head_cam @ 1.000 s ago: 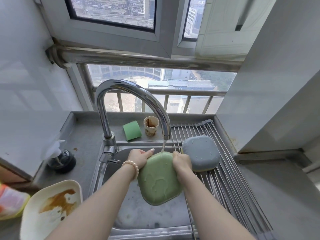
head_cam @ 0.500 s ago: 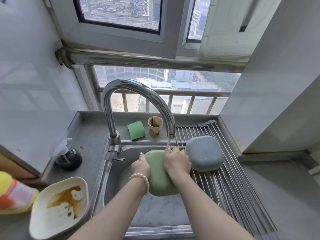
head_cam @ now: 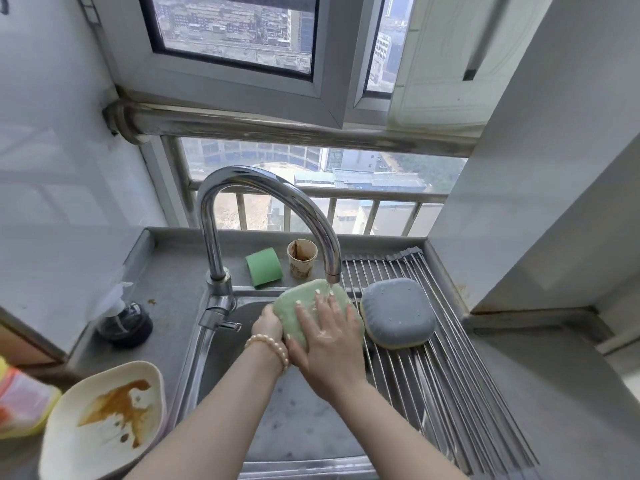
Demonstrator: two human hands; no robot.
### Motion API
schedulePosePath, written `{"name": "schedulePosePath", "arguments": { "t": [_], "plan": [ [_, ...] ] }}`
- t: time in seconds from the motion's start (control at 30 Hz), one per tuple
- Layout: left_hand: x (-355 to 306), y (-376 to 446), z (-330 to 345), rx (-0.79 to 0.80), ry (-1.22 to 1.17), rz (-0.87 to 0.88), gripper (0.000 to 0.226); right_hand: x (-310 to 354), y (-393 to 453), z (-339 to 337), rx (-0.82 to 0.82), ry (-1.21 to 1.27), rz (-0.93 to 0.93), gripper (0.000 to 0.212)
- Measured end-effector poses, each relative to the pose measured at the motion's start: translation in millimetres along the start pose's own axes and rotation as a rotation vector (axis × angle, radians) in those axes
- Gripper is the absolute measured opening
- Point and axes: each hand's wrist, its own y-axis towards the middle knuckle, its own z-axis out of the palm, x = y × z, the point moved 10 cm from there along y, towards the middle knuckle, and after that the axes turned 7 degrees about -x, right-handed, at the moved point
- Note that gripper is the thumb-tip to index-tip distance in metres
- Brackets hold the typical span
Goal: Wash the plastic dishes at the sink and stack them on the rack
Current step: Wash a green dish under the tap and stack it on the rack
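My green plate [head_cam: 294, 308] sits tilted, underside up, under the running tap over the sink [head_cam: 221, 368]. The grey plate [head_cam: 398, 313] lies upside down on the rack [head_cam: 450, 375]. A stained cream plate [head_cam: 104, 420] waits left.

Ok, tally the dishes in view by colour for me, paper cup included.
Green: 1, the green dish under the tap.
Grey: 1, the grey dish on the rack.
Cream: 1, the stained cream plate.
Paper cup: 1.
Total: 4.
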Motion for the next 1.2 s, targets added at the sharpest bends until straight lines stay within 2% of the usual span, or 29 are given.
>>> {"name": "schedulePosePath", "arguments": {
  "t": [0.07, 0.13, 0.2, 0.33, 0.47, 0.57, 0.63, 0.67, 0.77, 0.83, 0.87, 0.93, 1.03, 1.1, 1.2],
  "plan": [
    [1.6, -14.5, 3.5, -0.015, 0.035, 0.018, 0.034, -26.0, 4.2, -11.2, -0.02, 0.024, 0.249, 0.056],
    [-0.3, -22.0, 1.3, -0.044, 0.042, 0.046, 0.037, -48.8, 6.4, -0.9, 0.138, 0.14, 0.466, 0.065],
    [-4.5, -24.9, 1.2, -0.063, 0.062, 0.077, 0.041, -67.7, 4.8, 3.7, 0.211, 0.269, 0.6, 0.076],
    [-16.3, -35.3, 3.1, -0.046, 0.101, 0.156, 0.046, -99.4, 4.8, 18.1, 0.204, 0.588, 0.824, 0.063],
    [-23.9, -58.8, 8.9, -0.095, 0.429, 0.465, 0.057, -112.6, 7.0, 19.5, 0.109, 0.72, 0.957, 0.054],
    [-18.5, -80.5, 18.2, -0.144, 0.693, 0.707, 0.08, -119.1, 8.3, 9.1, 0.033, 0.689, 0.994, 0.051],
    [-12.8, -81.4, 26.8, -0.099, 0.727, 0.704, 0.083, -114.9, 11.3, -4.6, -0.037, 0.628, 0.928, 0.05],
    [-6.8, -70.0, 30.6, -0.053, 0.684, 0.603, 0.083, -109.8, 13.2, -10.3, -0.067, 0.61, 0.86, 0.051],
    [28.6, -42.1, 32.3, 0.117, 0.385, -0.03, 0.114, -84.3, 12.1, -21.8, -0.137, 0.493, 0.559, 0.058],
    [41.8, -48.7, 38.1, 0.291, 0.228, -0.361, 0.104, -70.7, 4.3, -32.4, -0.255, 0.385, 0.327, 0.059],
    [39.4, -52.9, 38.5, 0.359, 0.196, -0.433, 0.094, -63.9, -2.2, -41.1, -0.345, 0.354, 0.205, 0.058],
    [29.7, -55.6, 35.8, 0.426, 0.183, -0.45, 0.076, -48.4, -13.0, -50.2, -0.46, 0.311, -0.021, 0.057],
    [19.3, -52.6, 34.9, 0.44, 0.267, -0.344, 0.05, -14.3, -23.7, -49.0, -0.447, 0.278, -0.35, 0.054],
    [15.5, -49.6, 36.5, 0.442, 0.228, -0.283, 0.048, -3.8, -27.8, -36.3, -0.314, 0.329, -0.406, 0.059],
    [7.8, -47.2, 38.4, 0.492, 0.08, -0.187, 0.054, -14.2, -24.1, -1.7, 0.139, 0.326, -0.211, 0.085]
  ]
}}
